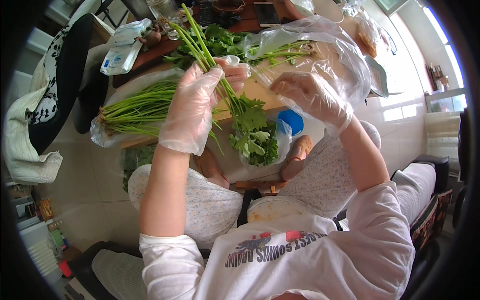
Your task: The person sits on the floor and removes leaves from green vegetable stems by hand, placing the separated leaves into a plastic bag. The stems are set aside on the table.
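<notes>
My left hand point(195, 99), in a clear plastic glove, grips a few stalks of leafy celery point(202, 50). Their bare ends point up and away from me, while the leaves point(253, 114) hang over the near edge of the wooden table point(272, 98). To the right, my gloved right hand point(313, 93) is raised apart from the stalks with its fingers curled; whether something small is between them is hidden. A bundle of thin green stalks with roots point(140, 105) lies on plastic left of my left hand. More leafy celery point(225, 41) rests beyond my hands.
Below the table edge, a plastic bag with green leaves point(264, 148) is between my feet, beside a blue round object point(290, 122). A clear plastic bag point(352, 56) spreads over the table's right side. A phone point(267, 15), glass jar point(168, 17) and wipes packs point(122, 58) stand farther off.
</notes>
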`<state>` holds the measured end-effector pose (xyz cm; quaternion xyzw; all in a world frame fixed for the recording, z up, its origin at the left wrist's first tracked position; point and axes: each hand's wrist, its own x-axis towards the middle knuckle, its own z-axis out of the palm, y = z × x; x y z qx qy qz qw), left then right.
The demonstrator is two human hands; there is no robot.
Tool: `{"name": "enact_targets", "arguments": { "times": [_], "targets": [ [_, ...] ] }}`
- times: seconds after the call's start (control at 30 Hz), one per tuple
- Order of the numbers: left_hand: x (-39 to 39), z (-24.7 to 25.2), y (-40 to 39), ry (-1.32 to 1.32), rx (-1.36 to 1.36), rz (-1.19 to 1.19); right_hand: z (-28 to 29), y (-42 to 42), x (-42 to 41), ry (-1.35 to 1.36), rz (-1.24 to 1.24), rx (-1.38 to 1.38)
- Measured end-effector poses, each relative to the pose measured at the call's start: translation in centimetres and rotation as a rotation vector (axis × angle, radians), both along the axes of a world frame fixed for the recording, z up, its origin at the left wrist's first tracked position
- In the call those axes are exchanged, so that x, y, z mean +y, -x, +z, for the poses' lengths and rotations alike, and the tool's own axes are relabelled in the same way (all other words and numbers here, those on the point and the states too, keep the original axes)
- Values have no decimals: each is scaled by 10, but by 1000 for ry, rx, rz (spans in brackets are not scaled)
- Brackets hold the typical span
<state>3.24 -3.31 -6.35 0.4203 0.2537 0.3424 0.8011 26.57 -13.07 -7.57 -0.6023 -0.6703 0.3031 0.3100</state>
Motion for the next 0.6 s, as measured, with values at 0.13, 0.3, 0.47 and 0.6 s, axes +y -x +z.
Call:
{"name": "enact_targets", "arguments": {
  "times": [0.13,0.3,0.47,0.6],
  "targets": [
    [-5,-1,-13,3,4,-16,-3,35,-4,-109,-86,200],
    [-4,-1,-20,11,7,-37,-3,36,2,139,-133,203],
    [1,-7,-19,-44,128,-11,4,25,6,352,-204,535],
    [0,-9,-22,-19,189,36,15,20,4,397,-244,545]
  ]
}}
